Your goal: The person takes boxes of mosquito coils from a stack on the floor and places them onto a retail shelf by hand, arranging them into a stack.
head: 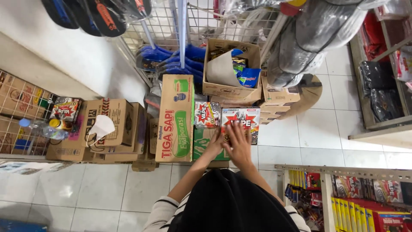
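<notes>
Both hands rest flat, fingers spread, gripping nothing: the right hand [238, 145] lies on the red-and-white carton [240, 122], the left hand [213, 146] touches its lower left corner. That carton sits on stacked boxes, just right of the tall brown carton [174, 118] and directly below the open cardboard box [231, 68].

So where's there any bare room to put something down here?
Free: white floor tiles between the stacked brown cartons and the right-hand shelf, and tiles in front of the left cartons. Crowded: around both hands on the red-and-white flat boxes.
</notes>
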